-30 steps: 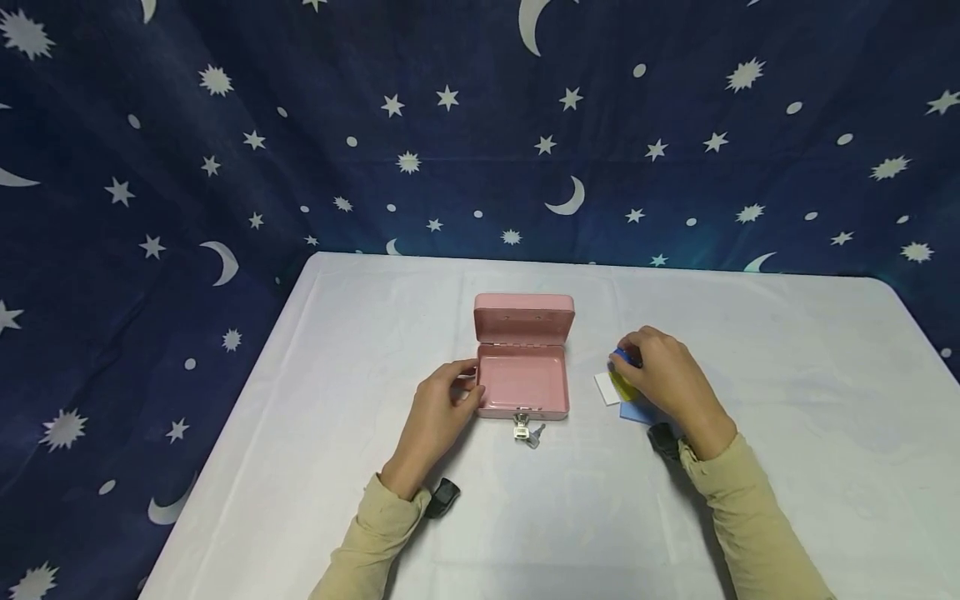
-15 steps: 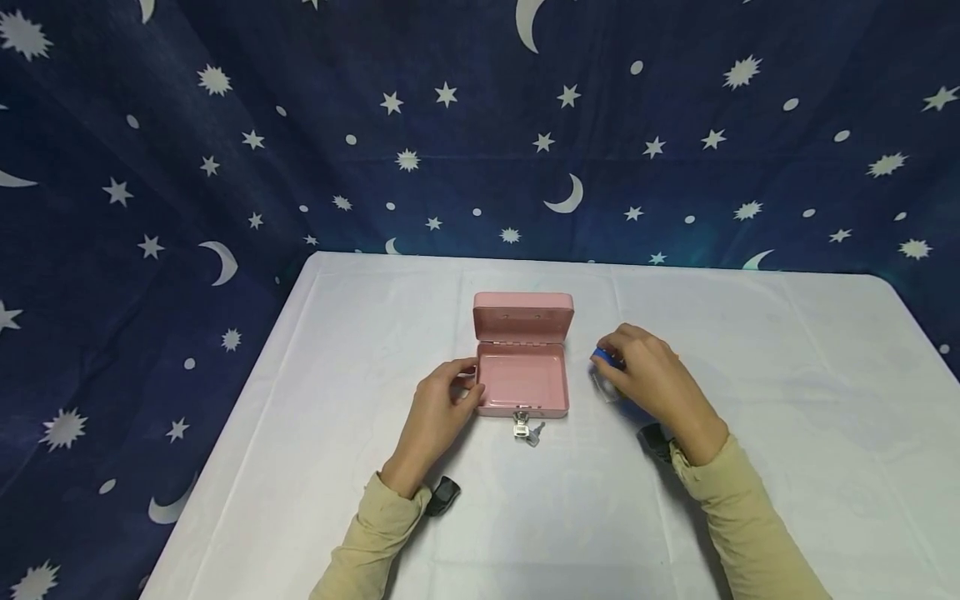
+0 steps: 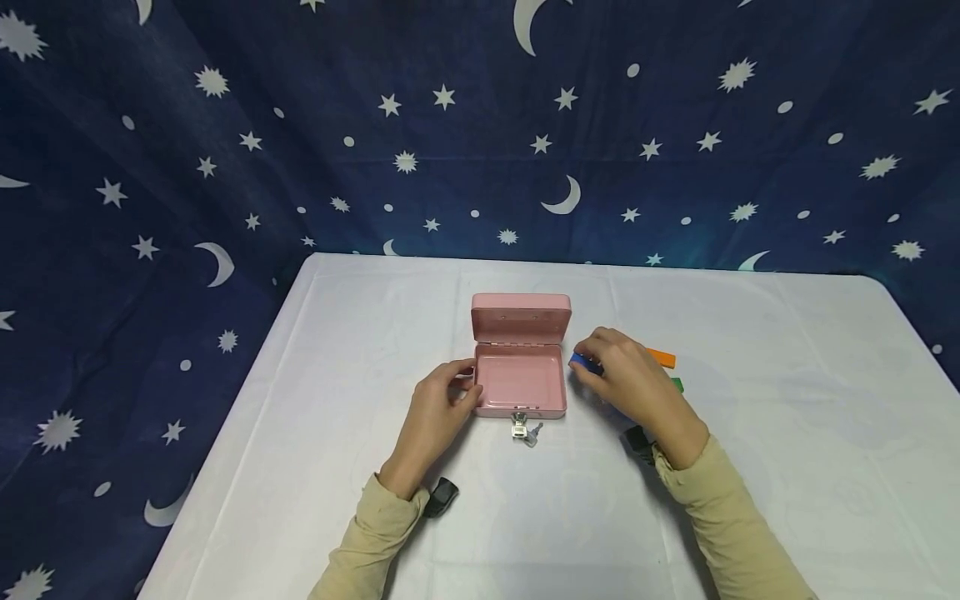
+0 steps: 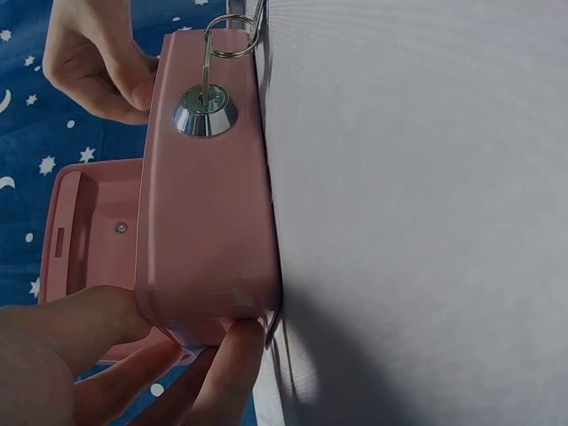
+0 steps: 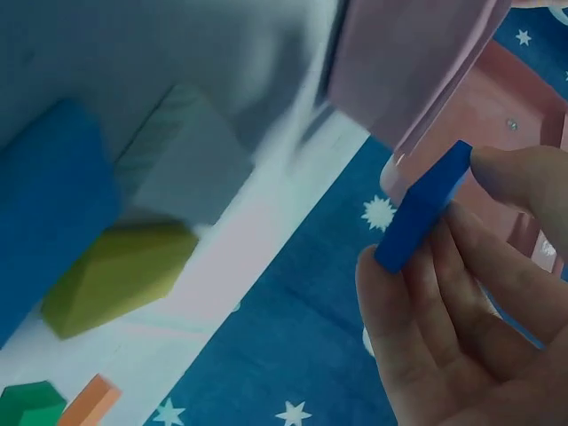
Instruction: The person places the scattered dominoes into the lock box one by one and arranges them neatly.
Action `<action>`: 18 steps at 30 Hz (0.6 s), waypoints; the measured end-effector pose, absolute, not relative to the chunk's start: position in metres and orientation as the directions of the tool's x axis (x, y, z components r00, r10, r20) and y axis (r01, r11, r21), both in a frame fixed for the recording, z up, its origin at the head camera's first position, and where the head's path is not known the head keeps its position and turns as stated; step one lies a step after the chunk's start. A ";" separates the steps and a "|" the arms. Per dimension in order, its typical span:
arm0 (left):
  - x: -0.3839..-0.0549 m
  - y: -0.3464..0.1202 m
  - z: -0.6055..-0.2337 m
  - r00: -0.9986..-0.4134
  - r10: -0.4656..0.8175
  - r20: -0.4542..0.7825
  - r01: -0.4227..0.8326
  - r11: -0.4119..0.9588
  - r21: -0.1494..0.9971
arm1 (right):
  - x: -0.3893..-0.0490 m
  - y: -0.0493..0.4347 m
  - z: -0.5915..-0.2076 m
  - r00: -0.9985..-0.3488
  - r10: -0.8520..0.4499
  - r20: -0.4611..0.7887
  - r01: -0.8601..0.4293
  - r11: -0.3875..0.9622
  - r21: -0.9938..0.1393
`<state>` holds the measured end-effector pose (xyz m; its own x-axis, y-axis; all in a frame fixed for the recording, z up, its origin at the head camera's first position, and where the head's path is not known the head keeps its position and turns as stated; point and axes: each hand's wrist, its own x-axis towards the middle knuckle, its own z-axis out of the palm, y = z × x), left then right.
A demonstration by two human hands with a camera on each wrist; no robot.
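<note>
A pink metal cash box stands with its lid raised, and no contents show inside. My left hand grips its left wall, thumb at the upper edge and fingers against the outside. On the box front is a round lock with a key in it and a ring hanging from that. My right hand pinches a small blue block between thumb and fingertips, just right of the box and off the table.
Near my right hand lie an orange block and a green block. The right wrist view adds a yellow block, a whitish block and another blue block. A starry curtain hangs behind the white table.
My right hand has carried the blue block left toward the box. Orange and green blocks have come into view behind it. My left hand keeps its grip in place.
</note>
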<state>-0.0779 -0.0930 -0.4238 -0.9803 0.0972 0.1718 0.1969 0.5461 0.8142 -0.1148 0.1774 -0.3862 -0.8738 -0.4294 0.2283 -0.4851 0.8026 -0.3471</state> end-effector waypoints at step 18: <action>-0.079 -0.093 -0.425 -0.985 0.089 0.148 0.173 0.551 0.816 | -0.115 0.154 -0.385 -0.854 -0.446 0.267 -0.519 0.765 -0.381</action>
